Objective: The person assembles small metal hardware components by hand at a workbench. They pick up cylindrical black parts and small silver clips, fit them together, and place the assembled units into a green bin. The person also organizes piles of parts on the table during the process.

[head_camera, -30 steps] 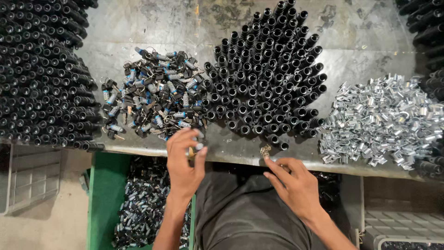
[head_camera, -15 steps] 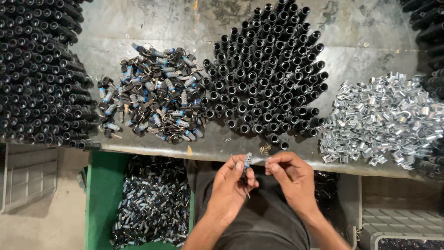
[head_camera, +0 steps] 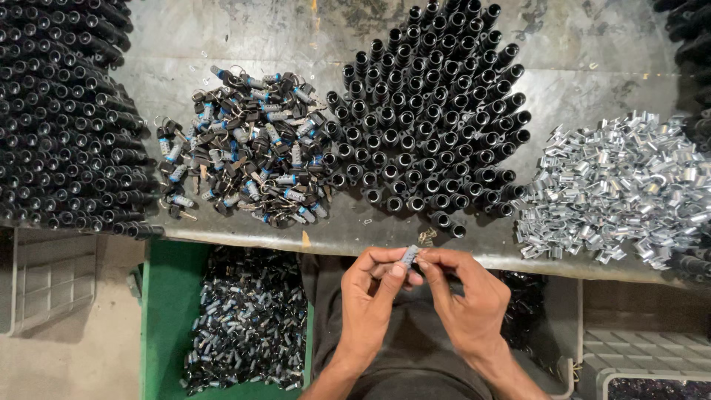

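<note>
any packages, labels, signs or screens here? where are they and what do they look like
No signs, screens or printed packages show.
Green bin: under the bench edge, lower left, open-topped, holding small dark and silver parts.
Grey crate: far left, ribbed plastic.
Pale crate: lower right, ribbed.
Small silver part: pinched between the left hand and the right hand.

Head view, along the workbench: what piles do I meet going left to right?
Stack of black tubes at the left edge → heap of keyed lock cylinders → standing cluster of black tubes → heap of shiny metal clips → more black tubes, cut off at the right edge.
</note>
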